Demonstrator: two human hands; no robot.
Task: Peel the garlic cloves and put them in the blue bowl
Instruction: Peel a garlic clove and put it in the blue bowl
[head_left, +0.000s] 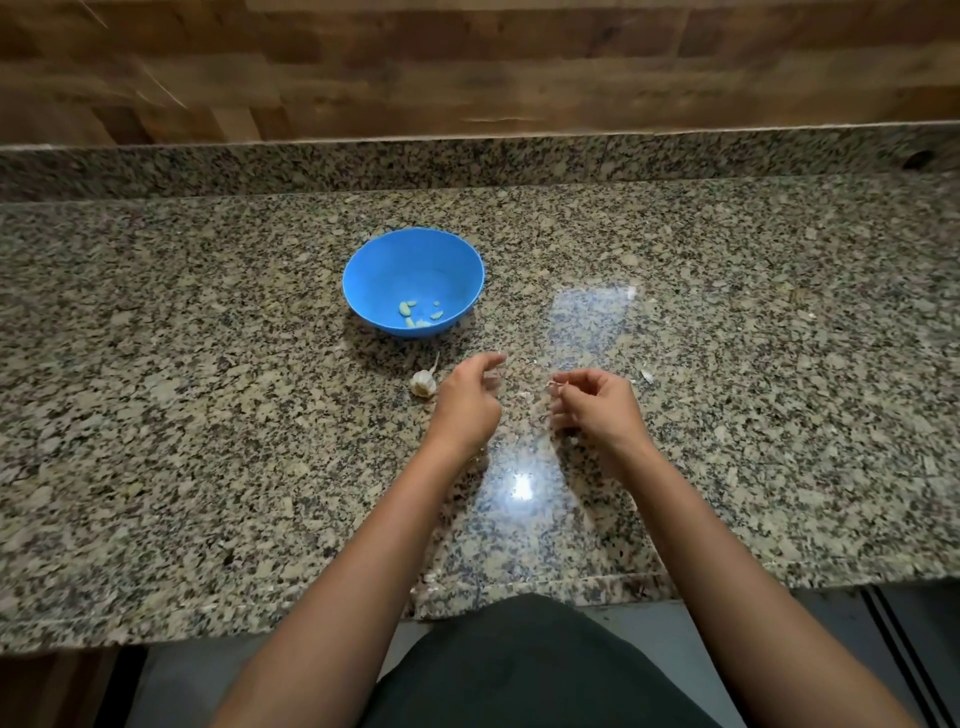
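The blue bowl (374, 270) stands on the granite counter with several peeled garlic cloves (420, 313) in its bottom. The rest of a garlic bulb (423, 383), still in its skin, lies just in front of the bowl. My left hand (467, 402) hovers right of the bulb, blurred, its fingers loosely spread and nothing visible in them. My right hand (597, 408) is a little apart to the right, fingers curled, pinching a small papery piece of garlic skin (555, 385) at its fingertips.
A scrap of skin (647, 375) lies on the counter (208, 415) right of my right hand. A raised granite ledge (467, 161) and a wooden wall close off the back. The counter's front edge (156, 631) runs near my body.
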